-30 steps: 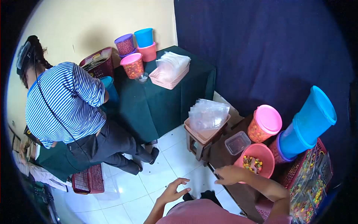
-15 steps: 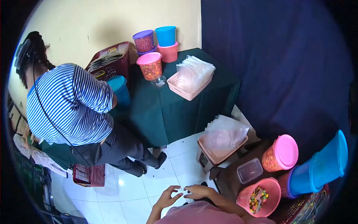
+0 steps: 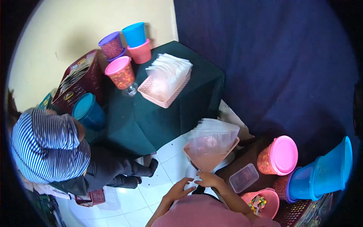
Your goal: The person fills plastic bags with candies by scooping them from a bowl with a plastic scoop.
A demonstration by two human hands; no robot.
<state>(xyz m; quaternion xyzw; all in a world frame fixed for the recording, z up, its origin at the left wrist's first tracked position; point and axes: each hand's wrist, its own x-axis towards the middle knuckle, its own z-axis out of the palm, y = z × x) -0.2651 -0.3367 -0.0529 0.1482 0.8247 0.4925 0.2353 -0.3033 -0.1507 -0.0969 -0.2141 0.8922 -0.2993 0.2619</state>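
Note:
In front of my body my left hand hovers with its fingers apart and nothing in them. Close to its right, my right hand is also empty, its fingers spread, just below a peach tray that bears a stack of clear plastic bags. To the right lie an empty clear plastic container and an open pink bucket with colourful pieces inside. A bucket with a pink lid stands behind them.
Blue buckets stand at the far right. A green-covered table holds a pink basket of bags, lidded buckets and a maroon basket. A person in a striped top stands at the left.
The view has turned right, so the table and the person sit further left. My hands have risen slightly and are nearer the peach tray. Both remain empty.

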